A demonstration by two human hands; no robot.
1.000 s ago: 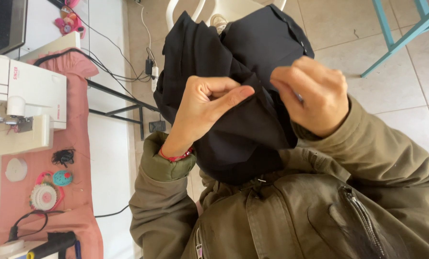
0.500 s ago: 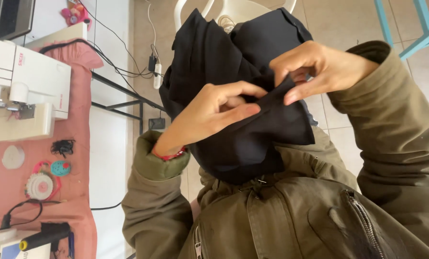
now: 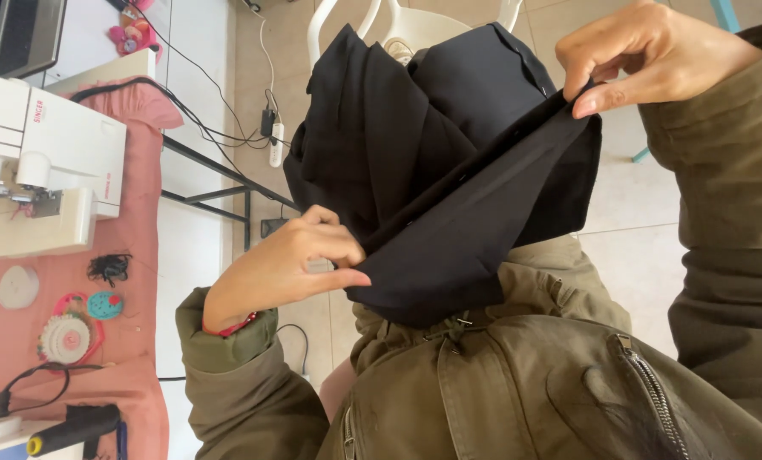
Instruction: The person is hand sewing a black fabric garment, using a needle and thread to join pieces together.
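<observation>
1. Pale floor tiles (image 3: 636,255) lie under my hands, and off past my left wrist a pink-covered table (image 3: 138,281) carries a white sewing machine (image 3: 48,162), a tangle of black thread (image 3: 108,267) and a few round plastic bobbins (image 3: 66,336).
2. Black fabric (image 3: 449,196) hangs bunched between my hands, above the lap of my olive jacket (image 3: 517,383), its far end draped toward a white chair (image 3: 415,21) beyond them.
3. My left hand (image 3: 287,268) is closed in a pinch, thumb against fingertips, on the lower end of a folded edge.
4. My right hand (image 3: 645,51), raised higher and well apart from the left, pinches the other end of that edge between thumb and forefinger.
5. I judge the step to be pulling the edge taut between both pinches, so the fold runs in a straight line from one hand to the other.
6. Next it calls for keeping the tension even; whether the edge is a seam or a plain fold I can't quite tell.
</observation>
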